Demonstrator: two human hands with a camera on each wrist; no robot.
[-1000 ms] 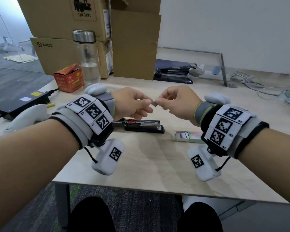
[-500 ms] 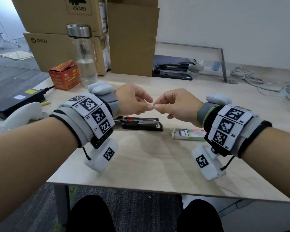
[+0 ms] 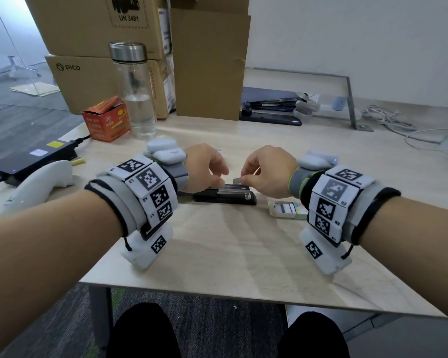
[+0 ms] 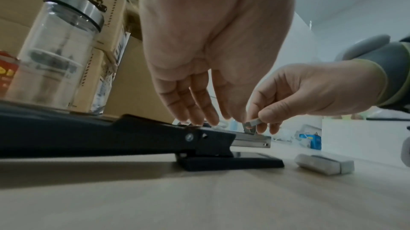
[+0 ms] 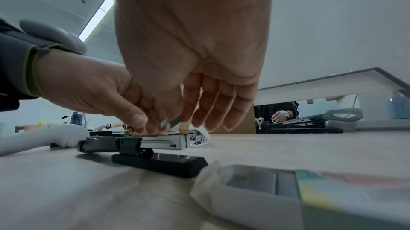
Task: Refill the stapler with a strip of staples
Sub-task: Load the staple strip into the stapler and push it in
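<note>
A black stapler (image 3: 224,197) lies opened flat on the wooden table (image 3: 243,244), its metal magazine (image 4: 251,140) facing up. My right hand (image 3: 243,180) pinches a short silver staple strip (image 3: 236,180) between thumb and forefinger, just above the magazine's front end. In the left wrist view the staple strip (image 4: 252,122) hangs tilted, its lower end close to the rail. My left hand (image 3: 219,180) reaches down with straight fingers (image 4: 199,118) whose tips rest on the stapler (image 4: 133,137) near its hinge. An open box of staples (image 3: 287,209) lies right of the stapler.
A glass water bottle (image 3: 135,94), an orange carton (image 3: 105,120) and stacked cardboard boxes (image 3: 93,47) stand at the back left. A white controller (image 3: 39,182) and a black power brick (image 3: 34,161) lie at the left. Cables (image 3: 398,127) trail at the back right.
Both hands dropped from mid-air to the stapler. The left hand, which pinched the strip together with the right, let go and now touches the stapler; the right hand still holds the strip.
</note>
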